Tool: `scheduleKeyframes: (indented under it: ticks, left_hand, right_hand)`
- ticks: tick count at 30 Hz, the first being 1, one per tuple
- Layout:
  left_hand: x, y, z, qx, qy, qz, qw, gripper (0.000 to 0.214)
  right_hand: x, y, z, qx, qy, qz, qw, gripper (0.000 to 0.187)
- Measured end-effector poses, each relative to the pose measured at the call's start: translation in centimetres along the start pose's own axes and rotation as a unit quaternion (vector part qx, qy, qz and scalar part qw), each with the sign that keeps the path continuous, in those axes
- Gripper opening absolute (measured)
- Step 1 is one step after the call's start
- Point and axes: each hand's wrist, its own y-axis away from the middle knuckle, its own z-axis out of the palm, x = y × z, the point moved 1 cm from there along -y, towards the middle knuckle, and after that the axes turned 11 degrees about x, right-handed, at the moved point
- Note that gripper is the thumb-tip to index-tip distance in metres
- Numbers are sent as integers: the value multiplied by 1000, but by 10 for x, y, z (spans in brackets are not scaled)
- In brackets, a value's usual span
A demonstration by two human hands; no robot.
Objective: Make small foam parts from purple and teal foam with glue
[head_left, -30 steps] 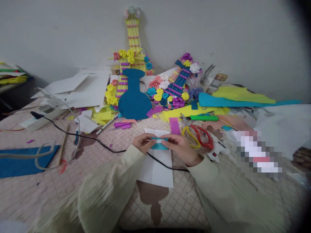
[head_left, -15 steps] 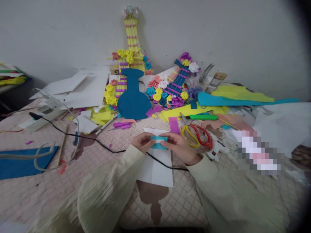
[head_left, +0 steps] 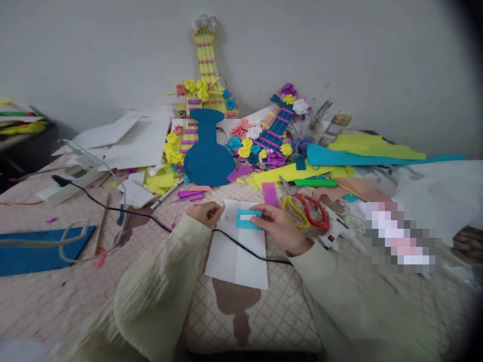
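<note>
Pinching a small teal foam piece [head_left: 248, 219] at its right edge, the right hand [head_left: 277, 226] keeps it just above the white paper sheet [head_left: 237, 251] on the table [head_left: 56, 301]. A white strip runs across the piece. The left hand [head_left: 206, 213] sits apart at the sheet's upper left corner, fingers curled loosely; whether it grips anything cannot be told. A black cord [head_left: 124, 212] crosses the paper, and red-and-yellow scissors [head_left: 305, 211] lie just right.

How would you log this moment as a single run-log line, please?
right hand: holds teal paper piece | left hand: off it, on white sheet | scissors: right of hands
</note>
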Motion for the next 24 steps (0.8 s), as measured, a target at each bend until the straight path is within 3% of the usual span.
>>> scheduleKeyframes:
  ticks: [7,14,18,21,24]
  left_hand:
    - [4,25,-11,-103,7,65,993,25]
    - [3,76,-19,-211,41,191,958,27]
    - [1,89,-18,-181,52,242,952,25]
    - [0,85,-20,-134,68,238,960,27]
    - [-2,76,-19,-132,72,217,965,28]
  right_hand:
    - [-5,-1,-7,-46,64,-46,996,34]
    - [-9,-10,-2,-179,182,-103,961,32]
    - [-12,-13,5,-132,236,-147,952,38]
    - [-12,-11,2,-83,264,-166,946,38]
    - [-10,-6,-2,-65,284,-178,940,32]
